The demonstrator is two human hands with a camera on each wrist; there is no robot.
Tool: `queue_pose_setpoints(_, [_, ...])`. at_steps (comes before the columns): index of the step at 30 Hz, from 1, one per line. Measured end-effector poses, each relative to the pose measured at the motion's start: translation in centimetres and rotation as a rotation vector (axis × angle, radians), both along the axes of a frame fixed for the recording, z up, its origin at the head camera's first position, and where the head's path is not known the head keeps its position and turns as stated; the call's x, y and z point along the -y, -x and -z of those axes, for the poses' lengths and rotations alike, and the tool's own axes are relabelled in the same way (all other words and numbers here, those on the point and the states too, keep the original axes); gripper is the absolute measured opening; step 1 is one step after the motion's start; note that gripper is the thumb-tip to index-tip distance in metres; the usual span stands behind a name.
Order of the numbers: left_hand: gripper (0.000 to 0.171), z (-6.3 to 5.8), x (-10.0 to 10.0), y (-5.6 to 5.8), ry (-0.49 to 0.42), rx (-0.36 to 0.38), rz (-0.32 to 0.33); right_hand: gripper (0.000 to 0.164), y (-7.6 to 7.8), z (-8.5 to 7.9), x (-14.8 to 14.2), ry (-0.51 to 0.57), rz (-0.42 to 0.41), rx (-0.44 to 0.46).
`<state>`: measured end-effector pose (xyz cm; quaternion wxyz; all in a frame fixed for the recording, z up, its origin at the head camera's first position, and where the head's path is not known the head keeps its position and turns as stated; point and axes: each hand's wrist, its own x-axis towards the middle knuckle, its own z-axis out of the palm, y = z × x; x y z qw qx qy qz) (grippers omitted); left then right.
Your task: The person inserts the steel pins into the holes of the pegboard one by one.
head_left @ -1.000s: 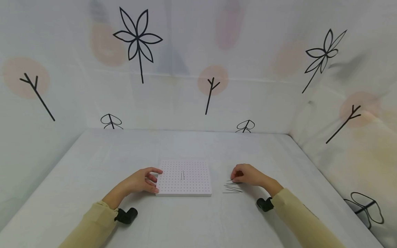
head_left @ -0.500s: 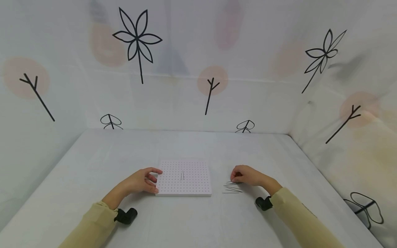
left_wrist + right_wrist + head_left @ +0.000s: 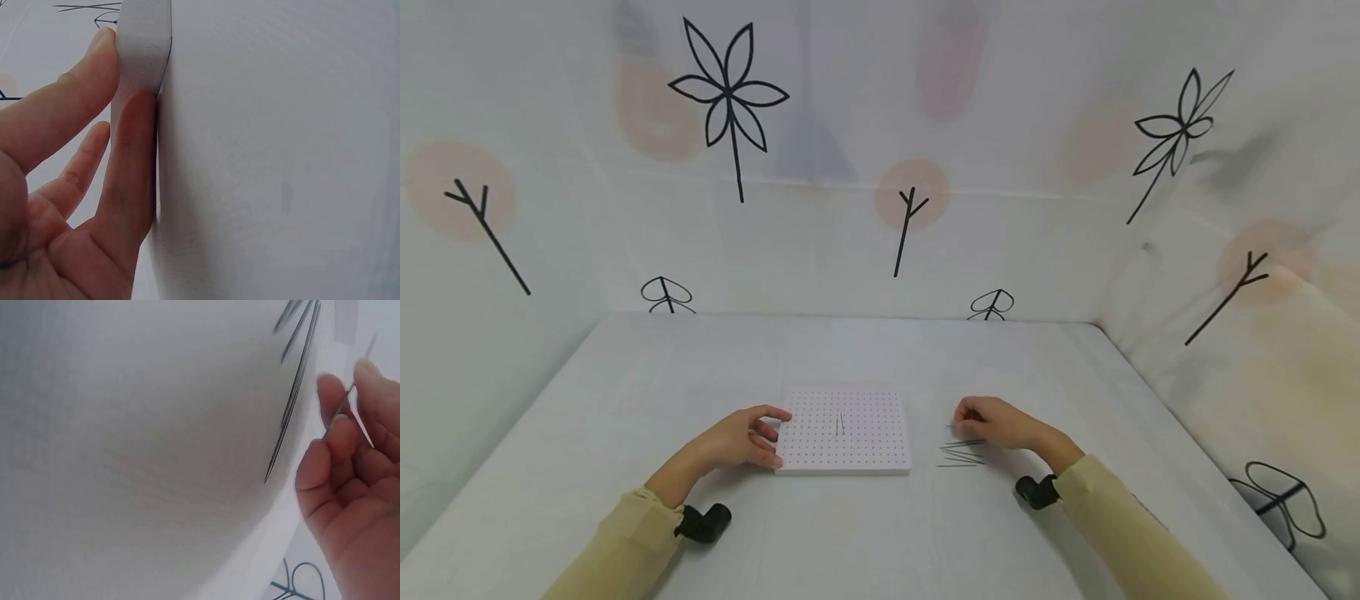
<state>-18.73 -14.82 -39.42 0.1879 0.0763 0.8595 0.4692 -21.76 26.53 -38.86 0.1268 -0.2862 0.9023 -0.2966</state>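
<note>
My left hand (image 3: 741, 437) rests at the left side of a white square board (image 3: 880, 450) dotted with rows of small holes, its fingers spread along the edge. In the left wrist view the thumb and fingers lie against the board's side (image 3: 145, 37). Two thin needles stand upright near the middle of the board. To its right, my right hand (image 3: 996, 421) pinches one needle (image 3: 347, 397) between thumb and fingertips, lifted just over the table. Several loose needles (image 3: 961, 466) lie below that hand, roughly side by side.
Both hands work on a table (image 3: 850, 542) covered in white cloth. A pale cloth wall (image 3: 820, 242) with black leaf drawings rises behind it and at both sides. Each sleeve carries a black wrist device (image 3: 703, 525) near the cuff.
My right hand has raised one needle slightly from the group, away from the others. The left hand keeps its place on the board's edge.
</note>
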Motion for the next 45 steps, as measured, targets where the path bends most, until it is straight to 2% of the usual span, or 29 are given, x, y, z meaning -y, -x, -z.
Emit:
queue_pose_setpoints(18, [0.065, 0.0, 0.2, -0.1, -0.013, 0.0, 0.002, 0.011, -0.1, -0.7, 1.9, 0.142, 0.074, -0.043])
queue_pose_setpoints(24, [0.065, 0.2, 0.1, 0.1, 0.005, 0.0, -0.011, 0.011, -0.5, -1.1, 3.0, 0.235, 0.095, -0.035])
queue_pose_setpoints(37, [0.064, 0.1, 0.0, 0.2, -0.012, 0.005, -0.011, 0.009, 0.1, -0.6, 4.8, 0.326, 0.08, -0.022])
queue_pose_setpoints(45, [0.065, 0.1, 0.1, 0.2, -0.002, 0.003, -0.009, 0.01, 0.2, -0.5, 6.2, 0.342, 0.059, -0.017])
